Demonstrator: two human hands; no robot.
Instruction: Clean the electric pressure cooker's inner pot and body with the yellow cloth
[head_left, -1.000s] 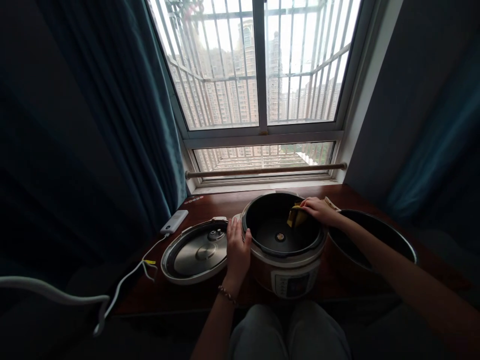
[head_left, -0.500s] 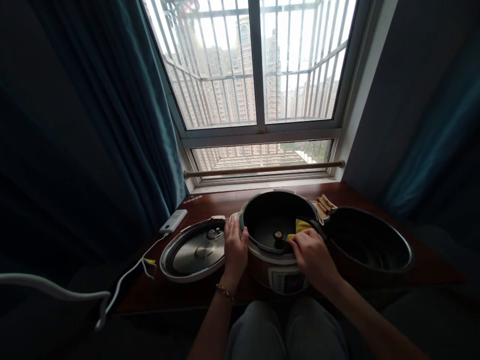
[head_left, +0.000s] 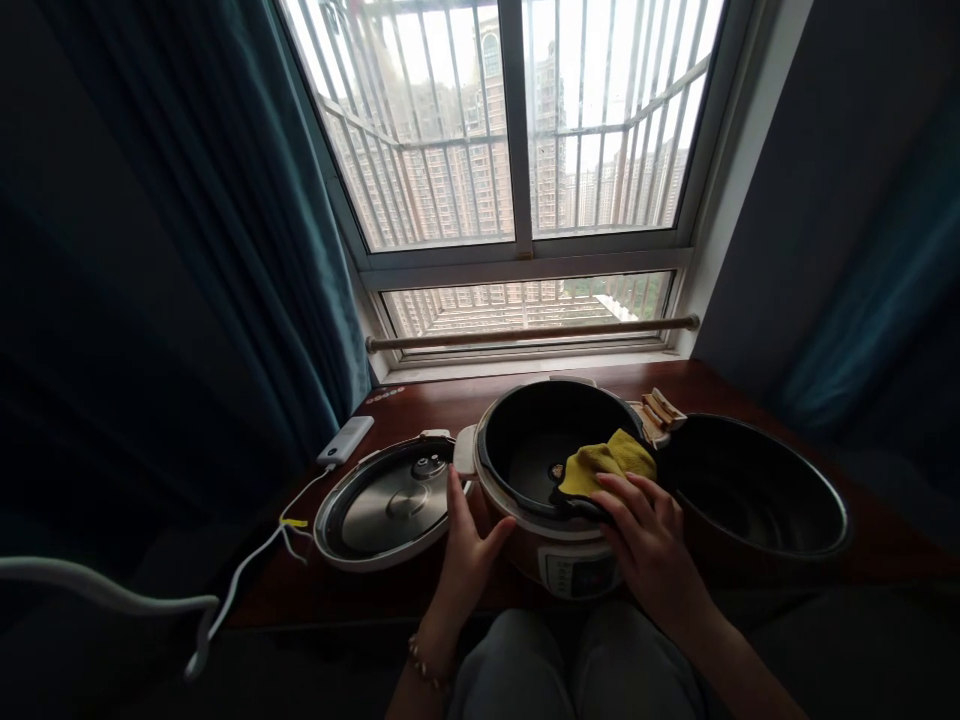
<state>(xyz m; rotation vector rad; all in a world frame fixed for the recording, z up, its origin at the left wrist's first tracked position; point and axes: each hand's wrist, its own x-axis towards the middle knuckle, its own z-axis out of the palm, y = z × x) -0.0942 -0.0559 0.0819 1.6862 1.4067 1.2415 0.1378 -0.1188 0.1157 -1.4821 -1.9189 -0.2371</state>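
In the lower right of centre, a crumpled yellow cloth [head_left: 604, 468] lies across the near right part of the rim of an open, round cooker [head_left: 517, 535]. My right hand [head_left: 654, 545] reaches to it from the bottom right of the frame. My fingers are bent and slightly spread, their tips resting on the near edge of the cloth; most of the cloth bulges out beyond them, up and to the left, over the dark inside of the cooker. My thumb is hidden, so I cannot tell whether I pinch the cloth or only press on it.

My left hand [head_left: 466, 555], at lower centre, is open, with thumb and index finger spread apart. The index fingertip is just by the pale side handle [head_left: 466, 452] of the cooker; I cannot tell if they touch. This hand is well apart from the cloth. A beaded bracelet [head_left: 426, 662] circles my wrist.

Left of the cooker, a round lid [head_left: 401, 508] lies with its metal inside facing up. At right, a wide dark pot [head_left: 757, 490] stands on the reddish-brown table [head_left: 439, 408]. A barred window [head_left: 517, 270] fills the upper centre.
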